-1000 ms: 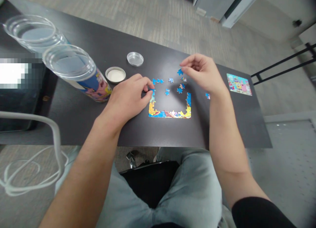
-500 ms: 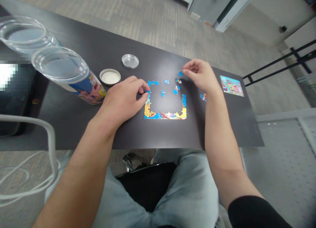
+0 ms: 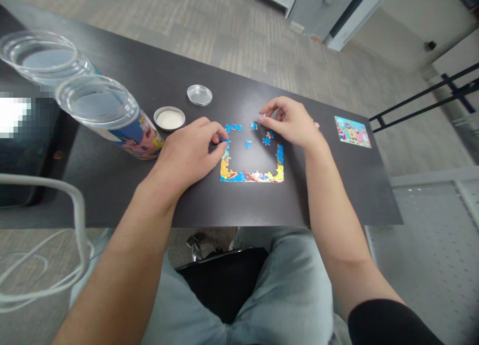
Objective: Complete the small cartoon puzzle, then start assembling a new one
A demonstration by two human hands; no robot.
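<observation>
A partly built jigsaw frame (image 3: 250, 176) lies on the dark table (image 3: 112, 185), with its bottom edge and two short sides joined. My left hand (image 3: 189, 153) rests on the table, its thumb and forefinger pinching a blue piece (image 3: 225, 141) at the top of the frame's left side. My right hand (image 3: 292, 123) hovers over the frame's upper right. Its thumb and forefinger are pinched at a small blue piece (image 3: 254, 125) on the table. Loose blue pieces (image 3: 247, 144) lie inside the frame, and two more (image 3: 234, 128) lie just above its left side.
A printed picture card (image 3: 352, 131) lies to the right. A cartoon-printed tube (image 3: 127, 133) lies on its side at the left, with a second clear tube (image 3: 41, 56) behind it. A white lid (image 3: 170, 118) and a clear lid (image 3: 199, 94) sit nearby. A white cable (image 3: 80, 210) hangs at the left.
My right hand has moved left and down from the frame's far right corner to the blue piece above its middle. My left hand stays pinched at the frame's left side.
</observation>
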